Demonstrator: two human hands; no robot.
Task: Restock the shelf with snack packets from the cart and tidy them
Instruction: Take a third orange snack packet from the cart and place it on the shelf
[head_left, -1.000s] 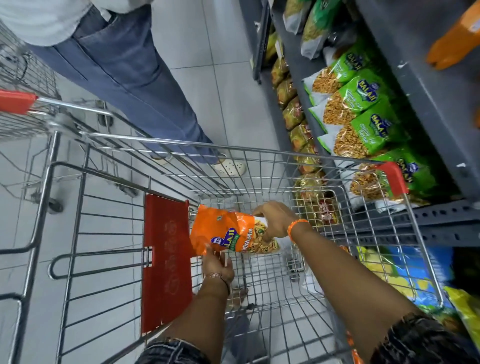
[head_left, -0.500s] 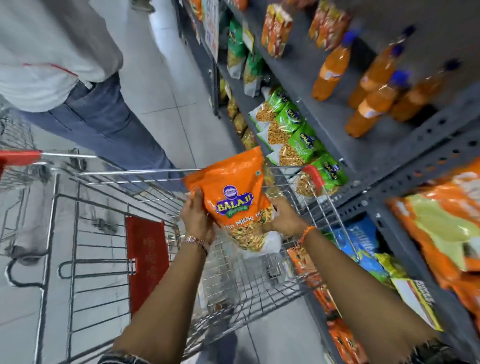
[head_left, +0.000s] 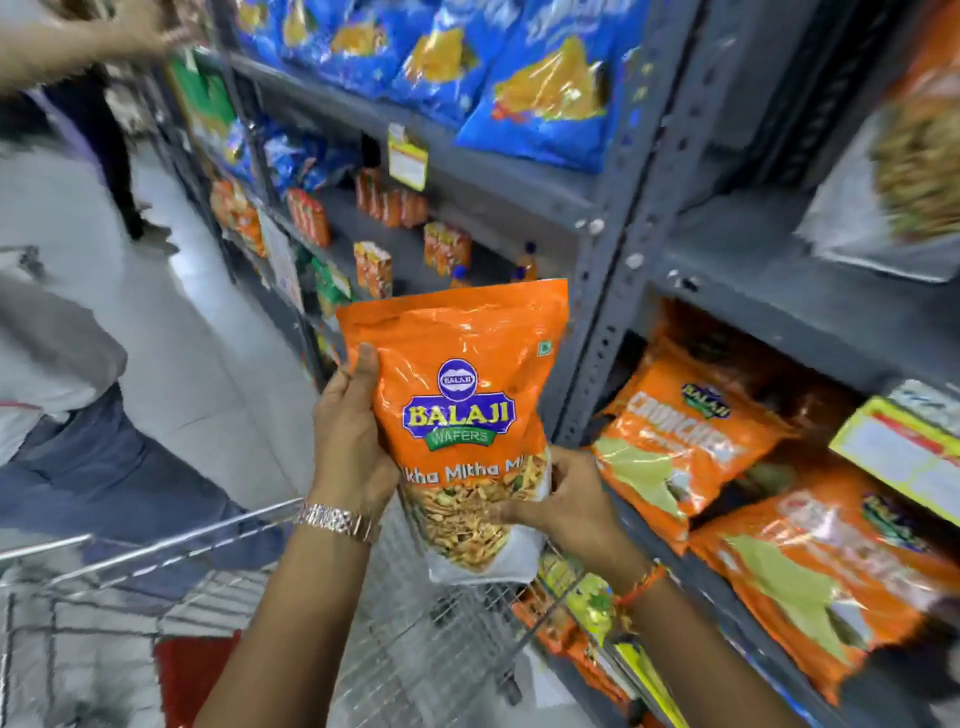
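The left hand grips the left edge of the orange Balaji packet; the right hand clasps its lower right corner. The packet is upright, above the wire cart, just left of the shelf upright. Blurred orange packets, possibly another variety, lie on the shelf beside it.

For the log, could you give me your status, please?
Both hands, left hand and right hand, gripping orange packet. Upright, above cart. Not shelved. Path clear.
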